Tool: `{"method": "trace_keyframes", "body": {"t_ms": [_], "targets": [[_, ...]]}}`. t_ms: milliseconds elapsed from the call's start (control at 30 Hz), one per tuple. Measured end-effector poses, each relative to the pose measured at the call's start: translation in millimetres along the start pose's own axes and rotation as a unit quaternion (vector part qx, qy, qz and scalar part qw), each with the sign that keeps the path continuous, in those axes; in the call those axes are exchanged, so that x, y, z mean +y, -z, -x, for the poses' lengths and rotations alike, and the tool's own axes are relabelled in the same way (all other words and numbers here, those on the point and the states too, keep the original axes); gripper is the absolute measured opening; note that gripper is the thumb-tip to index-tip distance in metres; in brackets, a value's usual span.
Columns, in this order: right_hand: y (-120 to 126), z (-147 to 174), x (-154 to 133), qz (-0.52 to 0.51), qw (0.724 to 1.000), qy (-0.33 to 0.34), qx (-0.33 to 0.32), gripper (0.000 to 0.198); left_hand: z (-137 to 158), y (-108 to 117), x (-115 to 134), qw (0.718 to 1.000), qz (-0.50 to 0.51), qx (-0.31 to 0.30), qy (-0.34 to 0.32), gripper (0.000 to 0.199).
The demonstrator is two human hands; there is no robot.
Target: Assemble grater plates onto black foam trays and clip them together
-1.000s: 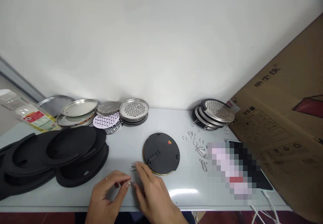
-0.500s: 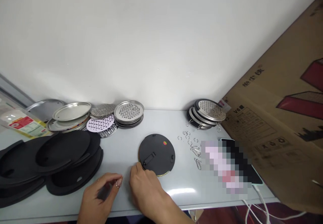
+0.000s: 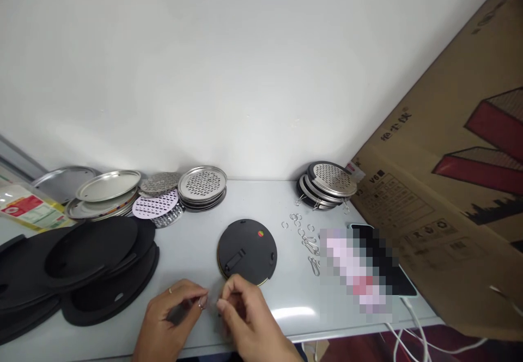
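L hand w/ small metal ring, R hand nr black disc

L hand point(image 3: 165, 318) pinches small metal ring point(image 3: 201, 303) btwn thumb & index tip, just above tabletop point(image 3: 192, 264); a finger ring point(image 3: 170, 290) is worn on it too. R hand point(image 3: 254, 318) is close by, tips apart from L's, fingers curled in toward thumb; can't tell if anything's held in there.

Black disc point(image 3: 247, 250) lies flat just beyond R hand, w/ coloured sticker point(image 3: 260, 233) on top; R fingers overlap its nr edge in view, contact unclear. Right of disc: loose rings point(image 3: 297, 224) & wire clips point(image 3: 314, 265), then phone point(image 3: 402, 280), partly pixelated, w/ white cable point(image 3: 417, 321).

Left: overlapping black trays point(image 3: 90, 247). Back, L to R: metal lids point(image 3: 108, 185), loose grater plates point(image 3: 155, 204), grater stack point(image 3: 203, 183), then black-rimmed graters point(image 3: 333, 179) piled by cardboard box point(image 3: 429, 215).
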State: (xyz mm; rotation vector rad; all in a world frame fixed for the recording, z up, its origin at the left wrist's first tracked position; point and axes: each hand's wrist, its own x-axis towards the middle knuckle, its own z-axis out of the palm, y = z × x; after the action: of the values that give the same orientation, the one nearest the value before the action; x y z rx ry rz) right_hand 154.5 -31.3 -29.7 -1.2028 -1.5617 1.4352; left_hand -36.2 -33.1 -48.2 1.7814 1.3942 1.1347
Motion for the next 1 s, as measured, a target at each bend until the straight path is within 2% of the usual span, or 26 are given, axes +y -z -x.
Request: {"method": "trace_keyframes", "body": {"t_ms": [67,133,300,467,700,800,900,1000], "targets": [[-1,1,7,-0.188,0.982,-0.026,0.002,0.029,-5,-6,4,1.000,-0.011,-0.006,-0.011,0.010],[-2,-1,12,-0.290,0.957,-0.020,0.016,0.041,-11,-13,8,0.999,-0.024,-0.002,-0.032,0.011],[-1,-4,16,-0.333,0.939,0.007,0.090,0.036,-19,-31,22,0.996,-0.012,0.018,-0.091,0.016],[1,-2,23,-0.358,0.923,0.021,0.135,0.033,-19,-44,32,0.994,0.032,0.011,-0.102,0.022],[6,2,26,-0.288,0.924,0.098,0.232,0.018,-13,-52,41,0.994,0.087,-0.026,-0.064,0.027],[10,4,24,-0.203,0.927,0.134,0.284,0.013,-5,-56,43,0.994,0.111,-0.003,-0.025,0.024],[16,6,23,-0.092,0.921,0.208,0.316,0.016,0,-60,41,0.989,0.141,0.016,0.027,0.020],[21,9,21,-0.010,0.901,0.293,0.320,0.022,-2,-60,38,0.987,0.147,-0.025,0.065,0.017]]}}
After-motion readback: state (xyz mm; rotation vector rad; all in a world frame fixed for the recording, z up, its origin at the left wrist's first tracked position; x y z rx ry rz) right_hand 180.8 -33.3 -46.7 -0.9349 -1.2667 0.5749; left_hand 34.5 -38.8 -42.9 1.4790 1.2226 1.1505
